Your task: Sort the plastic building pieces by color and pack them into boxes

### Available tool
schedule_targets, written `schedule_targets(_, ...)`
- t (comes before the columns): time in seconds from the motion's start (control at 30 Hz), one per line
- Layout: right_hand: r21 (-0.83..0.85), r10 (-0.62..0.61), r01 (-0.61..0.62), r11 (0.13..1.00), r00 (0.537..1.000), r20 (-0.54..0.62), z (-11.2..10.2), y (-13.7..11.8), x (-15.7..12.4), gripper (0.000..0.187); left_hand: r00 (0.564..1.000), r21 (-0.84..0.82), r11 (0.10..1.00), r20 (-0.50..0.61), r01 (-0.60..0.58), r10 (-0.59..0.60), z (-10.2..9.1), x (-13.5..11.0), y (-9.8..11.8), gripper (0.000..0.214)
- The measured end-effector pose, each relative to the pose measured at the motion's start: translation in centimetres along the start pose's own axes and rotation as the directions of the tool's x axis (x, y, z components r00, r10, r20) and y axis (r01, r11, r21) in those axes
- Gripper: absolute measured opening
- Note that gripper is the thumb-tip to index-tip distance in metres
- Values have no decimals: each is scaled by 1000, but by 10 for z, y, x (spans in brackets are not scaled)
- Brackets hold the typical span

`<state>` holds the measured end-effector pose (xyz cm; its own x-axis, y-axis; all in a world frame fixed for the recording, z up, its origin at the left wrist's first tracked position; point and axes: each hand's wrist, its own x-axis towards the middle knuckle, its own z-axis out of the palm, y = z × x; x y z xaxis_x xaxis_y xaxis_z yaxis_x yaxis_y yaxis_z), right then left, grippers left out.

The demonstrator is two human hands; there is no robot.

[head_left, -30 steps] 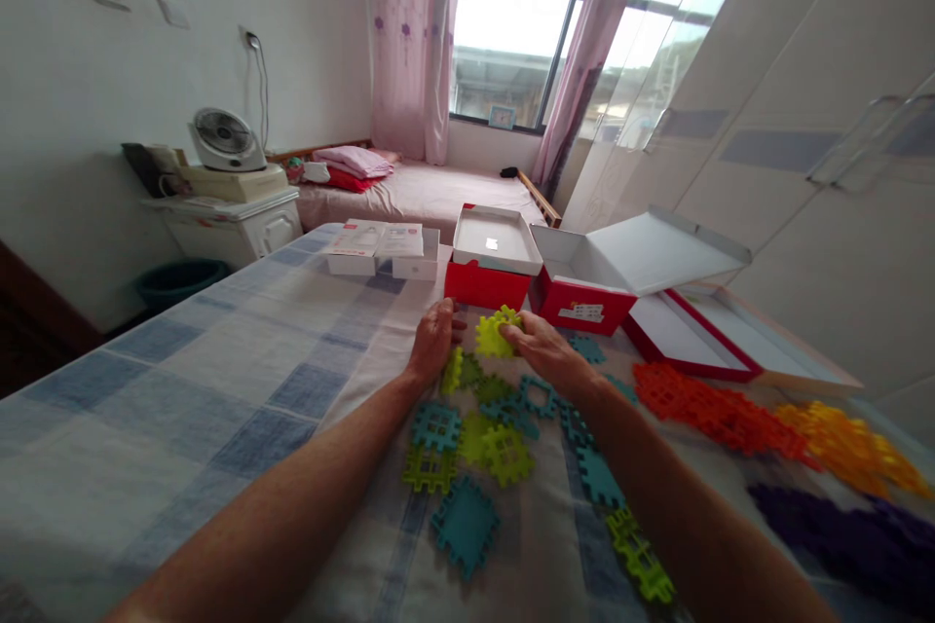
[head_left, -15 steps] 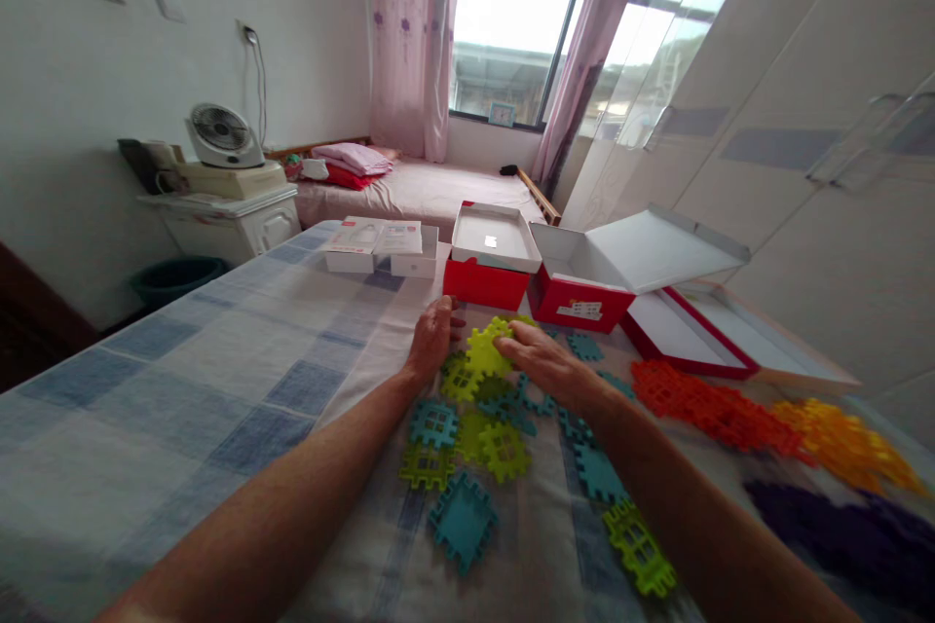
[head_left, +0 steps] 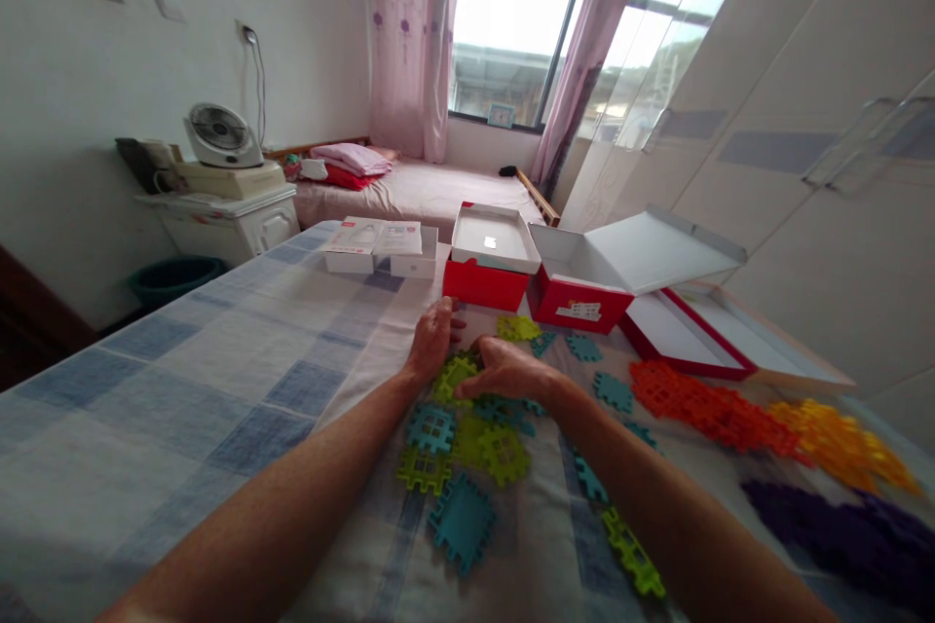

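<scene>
My left hand [head_left: 433, 339] rests on its edge on the tablecloth in front of the red box, fingers apart and pointing right, with nothing visible in them. My right hand [head_left: 507, 372] reaches over the pile, thumb and fingers spread around the right edge of a yellow-green window block [head_left: 454, 378]. Below lie a blue window block [head_left: 430, 428], another yellow-green window block [head_left: 504, 455] and a solid blue block [head_left: 463, 521]. A yellow-green block [head_left: 518, 327] lies beyond my right hand. My right hand and forearm hide part of the pile.
A red box with a white lid [head_left: 491, 284] stands ahead, beside an open red box [head_left: 580, 302]. White boxes [head_left: 351, 261] stand at the back left. Heaps of orange blocks [head_left: 720, 409], yellow blocks [head_left: 840, 443] and dark purple blocks [head_left: 840, 535] lie on the right.
My right hand has moved left and toward me. The bright yellow-green block it held is out of its fingers and no longer seen. My left hand has stayed in place.
</scene>
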<state>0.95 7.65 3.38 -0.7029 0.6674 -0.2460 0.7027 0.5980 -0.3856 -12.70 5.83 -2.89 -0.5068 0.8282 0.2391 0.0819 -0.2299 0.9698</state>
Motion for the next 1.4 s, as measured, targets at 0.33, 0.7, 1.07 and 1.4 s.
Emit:
schedule_targets(0.33,563,5,85,822,988,-157,11,7,-9,32,999,-49,999,-32,12,-14,-1,-1,2,52)
schedule_targets(0.7,618,330,6,787,841,-429,-12,71,35,36,998,58,998,58,-12,9,1,-2,3,56)
schedule_targets(1.07,279,315,-215,936,866,-388,-14,58,38,42,958,238,963,282,-128,58,1,-5,1,39)
schedule_targets(1.4,291,31,87,953,926,-377,-16,55,32,35,978,367,907,99,-206,182,2,-4,-2,62)
